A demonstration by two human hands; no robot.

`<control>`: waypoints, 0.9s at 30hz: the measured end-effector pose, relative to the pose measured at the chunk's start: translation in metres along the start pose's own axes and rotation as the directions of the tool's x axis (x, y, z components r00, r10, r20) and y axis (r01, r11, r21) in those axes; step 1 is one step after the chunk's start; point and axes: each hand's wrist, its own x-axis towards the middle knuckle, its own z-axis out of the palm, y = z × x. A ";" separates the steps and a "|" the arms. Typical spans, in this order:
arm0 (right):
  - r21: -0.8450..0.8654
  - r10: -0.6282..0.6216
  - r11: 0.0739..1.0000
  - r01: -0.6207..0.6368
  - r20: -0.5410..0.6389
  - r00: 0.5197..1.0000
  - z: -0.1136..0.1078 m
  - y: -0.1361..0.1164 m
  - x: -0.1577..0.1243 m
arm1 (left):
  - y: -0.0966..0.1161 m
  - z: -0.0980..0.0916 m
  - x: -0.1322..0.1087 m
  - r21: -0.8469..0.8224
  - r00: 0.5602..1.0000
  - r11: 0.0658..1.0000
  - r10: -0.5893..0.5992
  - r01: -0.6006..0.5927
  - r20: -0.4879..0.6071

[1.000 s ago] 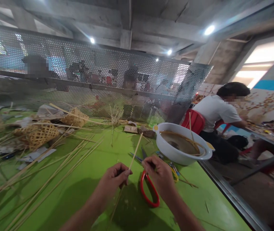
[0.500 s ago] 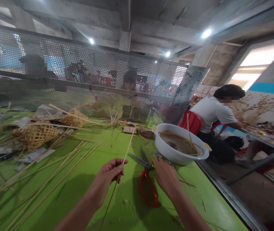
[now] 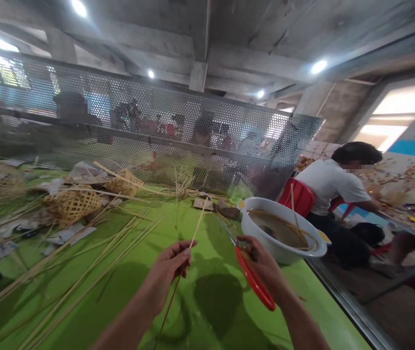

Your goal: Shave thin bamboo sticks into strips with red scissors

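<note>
A thin bamboo strip (image 3: 200, 219) is pinched between the thumb and fingers of my left hand (image 3: 173, 265); it slants from the lower edge up toward the table's far side. My right hand (image 3: 264, 265) grips a pair of scissors with red handles (image 3: 253, 279), raised off the green table (image 3: 207, 311). Their metal blades point away and to the left, seen edge-on, so how far they are apart cannot be made out. Just beyond my right hand stands a white basin (image 3: 284, 255) of brownish water with a coiled strip soaking in it.
Long bamboo strips (image 3: 94, 253) lie across the left, beside woven baskets (image 3: 74, 204) and paper scraps. A perforated metal screen (image 3: 164, 146) borders the far side. Right of the table edge (image 3: 342, 296), a person in a white shirt (image 3: 333, 180) sits on a red chair (image 3: 297, 199).
My right hand has picked up the scissors from the table and turned them. The left hand still holds the strip. The whole view has shifted slightly.
</note>
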 end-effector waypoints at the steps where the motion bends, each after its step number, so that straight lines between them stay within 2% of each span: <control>1: 0.104 0.006 0.995 -0.010 0.044 0.999 0.001 -0.004 -0.001 | -0.001 0.000 0.001 -0.003 1.000 1.000 0.003 -0.003 0.008; 4: 0.268 0.018 0.963 -0.038 0.076 0.997 0.005 -0.021 -0.008 | -0.005 -0.001 0.003 -0.009 1.000 1.000 0.000 0.000 0.006; 7: 0.224 -0.020 0.974 0.024 -0.020 1.000 0.010 -0.037 -0.017 | -0.006 -0.002 0.003 -0.014 1.000 1.000 -0.004 0.004 -0.017; 10: 0.212 -0.043 0.976 0.056 -0.062 0.997 0.014 -0.041 -0.022 | -0.005 -0.001 0.001 -0.015 1.000 1.000 -0.012 0.012 -0.020; 16: -0.013 -0.152 0.988 0.151 -0.150 0.977 0.020 -0.033 -0.024 | -0.007 0.000 0.001 -0.026 0.999 0.999 -0.030 0.030 -0.013; 22: -0.272 -0.221 0.943 0.190 -0.089 0.971 0.024 -0.046 -0.030 | -0.007 0.003 0.003 -0.065 0.999 0.997 -0.031 0.034 0.040; 27: -0.397 -0.272 0.889 0.229 -0.055 0.961 0.028 -0.045 -0.031 | -0.006 0.003 0.004 -0.104 0.997 0.994 -0.029 0.037 0.077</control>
